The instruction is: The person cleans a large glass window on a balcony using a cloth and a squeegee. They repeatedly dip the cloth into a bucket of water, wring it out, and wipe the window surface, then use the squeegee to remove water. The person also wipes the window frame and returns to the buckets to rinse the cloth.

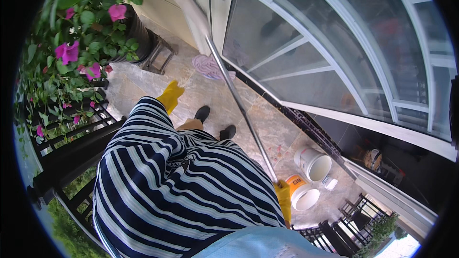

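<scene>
My right hand [283,200], in a yellow rubber glove, is closed around the lower end of a long metal pole [233,95]. The pole rises past the glass door to a pale, motion-blurred head [192,10] with a dark end, against the cream wall and door frame. Its exact kind is too blurred to tell. My left hand [170,96], also gloved in yellow, hangs low over the tiled floor with nothing visible in it. Beside my right hand stand a white bucket with an orange label [304,195] and a second white bucket [315,165].
A glass door [322,43] with white curved bars stands at the right. A crumpled pink cloth [211,66] lies by its sill. A dark pot [136,36] of pink flowers sits on a small stool [159,55]. Black railing [75,143] runs along the left.
</scene>
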Motion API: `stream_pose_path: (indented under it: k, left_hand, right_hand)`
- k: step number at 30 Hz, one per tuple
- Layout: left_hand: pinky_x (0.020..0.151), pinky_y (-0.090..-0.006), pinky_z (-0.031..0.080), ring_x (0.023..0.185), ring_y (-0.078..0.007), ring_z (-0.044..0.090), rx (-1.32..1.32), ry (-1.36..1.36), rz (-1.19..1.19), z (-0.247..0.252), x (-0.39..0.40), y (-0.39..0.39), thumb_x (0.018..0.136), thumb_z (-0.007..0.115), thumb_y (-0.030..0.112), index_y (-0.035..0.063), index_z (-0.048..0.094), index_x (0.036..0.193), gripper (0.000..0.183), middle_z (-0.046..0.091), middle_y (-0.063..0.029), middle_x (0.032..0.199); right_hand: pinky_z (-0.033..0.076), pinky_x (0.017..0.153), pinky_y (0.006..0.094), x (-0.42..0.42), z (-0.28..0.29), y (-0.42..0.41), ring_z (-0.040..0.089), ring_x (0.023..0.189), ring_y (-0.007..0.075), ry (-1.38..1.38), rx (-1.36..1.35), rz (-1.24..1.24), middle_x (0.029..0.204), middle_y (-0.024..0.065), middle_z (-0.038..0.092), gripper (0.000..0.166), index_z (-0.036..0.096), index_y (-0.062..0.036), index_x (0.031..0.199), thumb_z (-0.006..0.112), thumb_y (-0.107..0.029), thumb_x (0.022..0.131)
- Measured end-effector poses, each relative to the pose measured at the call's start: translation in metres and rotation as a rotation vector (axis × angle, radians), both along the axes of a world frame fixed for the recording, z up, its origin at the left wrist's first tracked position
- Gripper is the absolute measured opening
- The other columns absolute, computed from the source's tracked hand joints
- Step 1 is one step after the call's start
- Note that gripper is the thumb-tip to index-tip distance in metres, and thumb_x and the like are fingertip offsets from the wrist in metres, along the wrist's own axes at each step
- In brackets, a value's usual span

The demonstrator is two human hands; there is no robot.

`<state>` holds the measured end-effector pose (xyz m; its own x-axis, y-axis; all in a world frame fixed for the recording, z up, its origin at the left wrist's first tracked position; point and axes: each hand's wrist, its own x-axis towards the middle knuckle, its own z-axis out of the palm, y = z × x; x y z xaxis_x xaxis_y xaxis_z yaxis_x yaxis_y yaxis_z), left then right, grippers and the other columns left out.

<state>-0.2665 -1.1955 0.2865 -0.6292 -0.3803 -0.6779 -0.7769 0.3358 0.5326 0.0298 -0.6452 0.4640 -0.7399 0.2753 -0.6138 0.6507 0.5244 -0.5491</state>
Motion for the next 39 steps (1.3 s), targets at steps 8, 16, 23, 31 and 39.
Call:
stream_pose_path:
  k: [8,16,23,31,39]
  left_hand:
    - [0.085,-0.0447,0.050,0.102,-0.0331,0.062,-0.049,-0.184,-0.262,-0.104,0.068,0.023,0.081,0.070,0.023,0.0136,0.027,0.149,0.081,0.045,-0.0169,0.138]
    - [0.087,-0.0453,0.050,0.102,-0.0356,0.064,-0.146,-0.002,-0.730,-0.323,0.010,0.091,0.080,0.069,0.022,0.0168,0.024,0.151,0.084,0.036,-0.0163,0.150]
    - [0.086,-0.0446,0.051,0.104,-0.0309,0.065,-0.325,0.138,-0.768,-0.487,-0.129,0.172,0.090,0.055,0.023,0.0219,0.037,0.144,0.057,0.045,-0.0147,0.142]
    - [0.090,-0.0447,0.050,0.104,-0.0297,0.065,-0.498,-0.254,-0.745,-0.525,-0.027,0.077,0.085,0.055,0.046,0.0165,0.070,0.106,0.039,0.069,-0.0136,0.109]
    - [0.067,-0.0328,0.052,0.079,-0.0171,0.065,0.083,0.159,0.274,-0.311,0.085,-0.045,0.077,0.076,0.025,0.0033,0.067,0.101,0.033,0.070,-0.0092,0.088]
  right_hand:
    - [0.049,0.074,0.0505,0.076,-0.010,0.018,0.064,0.085,0.0397,-0.652,0.601,0.296,0.085,0.0168,0.069,0.054,0.070,-0.0063,0.083,0.054,-0.058,0.084]
    - [0.050,0.085,0.0482,-0.082,-0.041,0.088,0.065,0.101,0.0370,-1.190,0.950,0.628,0.098,0.0204,0.069,0.061,0.071,-0.0060,0.095,0.042,-0.059,0.091]
    - [0.051,0.084,0.0494,-0.083,-0.043,0.115,0.065,0.097,0.0374,-1.263,1.032,0.632,0.100,0.0189,0.069,0.057,0.070,-0.0086,0.099,0.037,-0.056,0.095]
    - [0.051,0.084,0.0500,-0.051,-0.046,0.145,0.065,0.097,0.0375,-1.290,1.077,0.619,0.103,0.0173,0.069,0.054,0.069,-0.0106,0.102,0.035,-0.052,0.096]
    - [0.052,0.086,0.0496,-0.066,-0.066,0.111,0.066,0.101,0.0383,-1.123,0.940,0.608,0.104,0.0186,0.069,0.047,0.071,-0.0098,0.099,0.040,-0.045,0.094]
